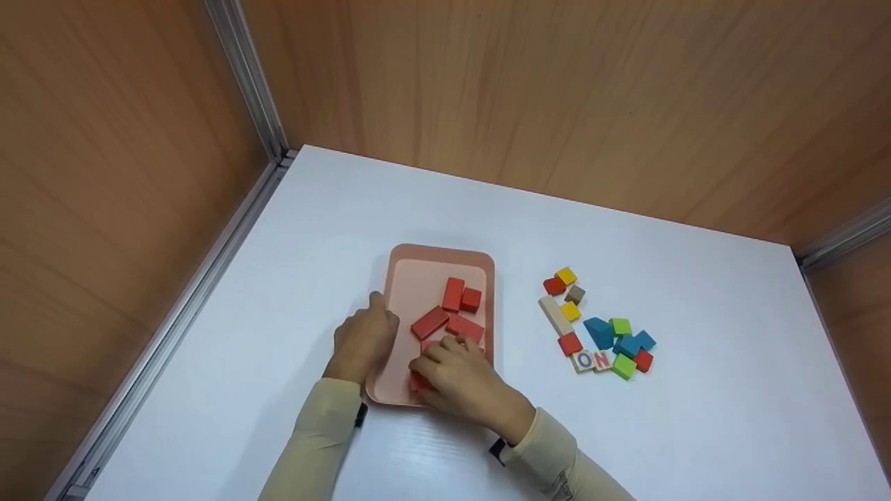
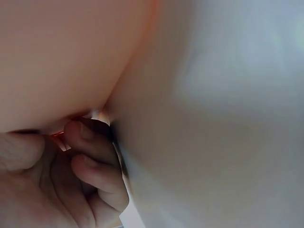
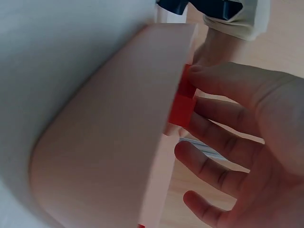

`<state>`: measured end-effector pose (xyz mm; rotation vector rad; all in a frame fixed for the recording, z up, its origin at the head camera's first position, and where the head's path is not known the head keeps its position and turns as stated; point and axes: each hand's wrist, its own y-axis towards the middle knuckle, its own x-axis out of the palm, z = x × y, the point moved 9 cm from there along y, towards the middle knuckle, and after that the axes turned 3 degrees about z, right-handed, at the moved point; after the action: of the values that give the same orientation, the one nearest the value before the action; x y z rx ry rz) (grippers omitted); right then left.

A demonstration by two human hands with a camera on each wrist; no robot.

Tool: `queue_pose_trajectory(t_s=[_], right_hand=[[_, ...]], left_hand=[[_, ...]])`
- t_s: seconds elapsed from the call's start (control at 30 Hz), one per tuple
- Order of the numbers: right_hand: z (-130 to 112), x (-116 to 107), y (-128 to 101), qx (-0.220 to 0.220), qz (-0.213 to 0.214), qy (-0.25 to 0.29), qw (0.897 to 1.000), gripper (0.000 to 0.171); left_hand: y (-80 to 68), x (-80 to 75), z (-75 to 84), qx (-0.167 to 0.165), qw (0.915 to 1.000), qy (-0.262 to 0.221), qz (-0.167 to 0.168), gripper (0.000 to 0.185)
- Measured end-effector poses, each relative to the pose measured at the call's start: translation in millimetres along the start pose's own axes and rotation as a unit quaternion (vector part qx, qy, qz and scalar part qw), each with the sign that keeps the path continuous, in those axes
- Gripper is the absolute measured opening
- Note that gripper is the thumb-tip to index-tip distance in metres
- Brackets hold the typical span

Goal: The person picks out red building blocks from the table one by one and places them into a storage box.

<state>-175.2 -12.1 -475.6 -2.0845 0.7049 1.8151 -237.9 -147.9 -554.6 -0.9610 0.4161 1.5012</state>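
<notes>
A pink tray (image 1: 406, 252) on the white table holds several red blocks (image 1: 429, 323). My left hand (image 1: 363, 341) grips the tray's left side; in the left wrist view its fingers (image 2: 97, 173) curl in against the tray's pale wall (image 2: 57, 61). Over the near right part of the tray, my right hand (image 1: 463, 379) pinches a red block (image 3: 182, 110), with the thumb (image 3: 223, 80) on one side and the first fingers on the other. The other two fingers stay spread apart from it. From the head, this hand partly covers the near red blocks.
Right of the tray, loose blocks lie in a cluster: a long plain wooden block (image 1: 555, 315), a blue block (image 1: 599, 332), a green block (image 1: 624, 366), a yellow block (image 1: 566, 276) and letter blocks (image 1: 583, 360). Wooden panels (image 1: 522, 97) stand behind and beside the table (image 1: 703, 292).
</notes>
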Motion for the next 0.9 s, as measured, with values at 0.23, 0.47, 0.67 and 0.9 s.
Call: queue_pose_trajectory(t_s=[0.23,0.47,0.67,0.9], right_hand=[[1,17,3,-0.003,-0.028,-0.016,0.999,0.030],[3,23,7,-0.001,-0.043,-0.022,0.999,0.025],[7,28,9,0.012,-0.057,0.001,0.998,0.029],[13,19,4,0.024,-0.035,0.032,0.999,0.035]], left_hand=[[0.8,-0.6,0.9,0.012,0.9999,0.008,0.010,0.021],[3.0,-2.6,3.8,0.033,0.9978,0.049,0.029,0.019],[4.1,-2.7,4.0,0.021,0.9986,0.043,0.022,0.021],[3.7,-1.5,1.0,0.008,0.9995,0.029,0.007,0.022]])
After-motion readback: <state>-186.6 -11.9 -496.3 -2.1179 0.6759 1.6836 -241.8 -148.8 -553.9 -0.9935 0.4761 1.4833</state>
